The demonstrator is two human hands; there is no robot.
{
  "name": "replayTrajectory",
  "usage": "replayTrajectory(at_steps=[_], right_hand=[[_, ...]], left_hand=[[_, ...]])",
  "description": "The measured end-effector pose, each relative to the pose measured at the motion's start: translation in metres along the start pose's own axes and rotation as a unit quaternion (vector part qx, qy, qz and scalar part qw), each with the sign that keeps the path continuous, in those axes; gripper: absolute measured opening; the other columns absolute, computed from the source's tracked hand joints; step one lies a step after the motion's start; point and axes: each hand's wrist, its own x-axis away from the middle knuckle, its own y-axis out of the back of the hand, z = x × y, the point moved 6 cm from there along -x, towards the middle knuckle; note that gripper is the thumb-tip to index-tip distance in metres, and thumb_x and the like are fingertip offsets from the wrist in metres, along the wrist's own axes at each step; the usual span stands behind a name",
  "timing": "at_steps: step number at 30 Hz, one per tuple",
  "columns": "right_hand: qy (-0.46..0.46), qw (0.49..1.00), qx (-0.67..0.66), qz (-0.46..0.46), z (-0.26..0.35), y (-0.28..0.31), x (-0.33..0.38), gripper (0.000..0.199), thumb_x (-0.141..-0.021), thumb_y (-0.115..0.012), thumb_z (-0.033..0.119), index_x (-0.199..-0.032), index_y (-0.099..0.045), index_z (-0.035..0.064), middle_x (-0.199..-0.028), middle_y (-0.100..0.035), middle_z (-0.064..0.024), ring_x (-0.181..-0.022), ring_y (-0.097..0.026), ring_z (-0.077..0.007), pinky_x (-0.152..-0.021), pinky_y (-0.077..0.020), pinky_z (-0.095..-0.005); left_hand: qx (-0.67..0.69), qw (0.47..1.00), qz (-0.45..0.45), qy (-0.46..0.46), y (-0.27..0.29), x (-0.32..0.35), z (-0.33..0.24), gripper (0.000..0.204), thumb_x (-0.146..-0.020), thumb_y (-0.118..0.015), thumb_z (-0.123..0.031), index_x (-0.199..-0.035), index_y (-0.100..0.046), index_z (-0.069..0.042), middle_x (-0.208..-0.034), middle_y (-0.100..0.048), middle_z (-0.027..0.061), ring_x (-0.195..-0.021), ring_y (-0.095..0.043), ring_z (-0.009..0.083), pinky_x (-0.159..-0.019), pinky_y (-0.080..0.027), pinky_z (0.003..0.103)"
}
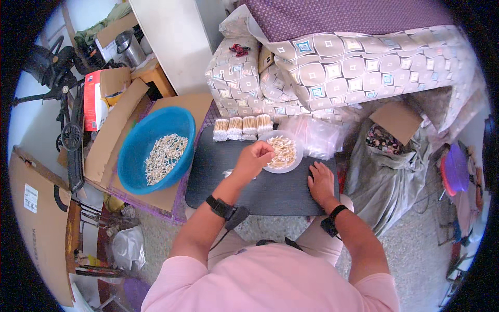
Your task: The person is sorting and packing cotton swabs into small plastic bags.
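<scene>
Pinching a few cotton swabs at the near-left rim of the small clear bowl (281,152), left hand (253,158) with grip clenched on them. Right hand (321,182) flat, grip released, on the dark mat (218,171) just right of the bowl. Best gathered with ends level, matching the finished bundles (243,127) just beyond the bowl. Blue basin (136,156) of swabs well left of the bowl.

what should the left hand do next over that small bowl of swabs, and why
Probably gather a small bunch of cotton swabs from the clear bowl. The left hand is curled at the bowl's rim with fingertips pinched; whether it holds any swabs I cannot tell. Four packed bundles already sit in a row behind the bowl, and the right hand rests flat on the dark mat.
</scene>
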Motion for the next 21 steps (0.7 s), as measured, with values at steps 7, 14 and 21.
replayTrajectory(at_steps=[7, 14, 21], right_hand=[[0.000, 0.996, -0.088, -0.007, -0.008, 0.017, 0.001, 0.037, -0.084, -0.061, 0.017, -0.120, -0.059, 0.0072, -0.129, -0.055, -0.0116, -0.124, -0.047, -0.0313, -0.106, -0.0335, -0.0449], [0.096, 0.804, -0.586, 0.024, 0.133, 0.189, -0.018, 0.033, -0.094, -0.050, 0.008, -0.126, -0.054, 0.0005, -0.126, -0.058, -0.0162, -0.112, -0.056, -0.0258, -0.098, -0.0433, -0.0385], [0.362, 0.546, -0.750, -0.096, 0.245, 0.352, 0.009, 0.024, -0.092, -0.055, 0.025, -0.080, -0.065, 0.0068, -0.081, -0.064, -0.0092, -0.074, -0.061, -0.0256, -0.068, -0.0515, -0.0423]], left_hand=[[0.062, 0.992, -0.068, -0.091, 0.002, 0.026, -0.032, 0.007, -0.087, -0.064, -0.007, -0.092, -0.059, -0.005, -0.080, -0.058, -0.0022, -0.070, -0.052, 0.0050, -0.063, -0.044, 0.021], [0.065, 0.990, -0.100, -0.070, 0.027, 0.061, -0.054, 0.006, -0.087, -0.063, -0.006, -0.091, -0.059, -0.006, -0.080, -0.057, -0.0027, -0.071, -0.052, 0.0048, -0.064, -0.045, 0.021], [0.149, 0.982, -0.114, -0.037, 0.026, 0.076, -0.065, 0.006, -0.087, -0.062, -0.006, -0.089, -0.057, -0.007, -0.075, -0.056, -0.0039, -0.068, -0.051, 0.0047, -0.062, -0.042, 0.019]])
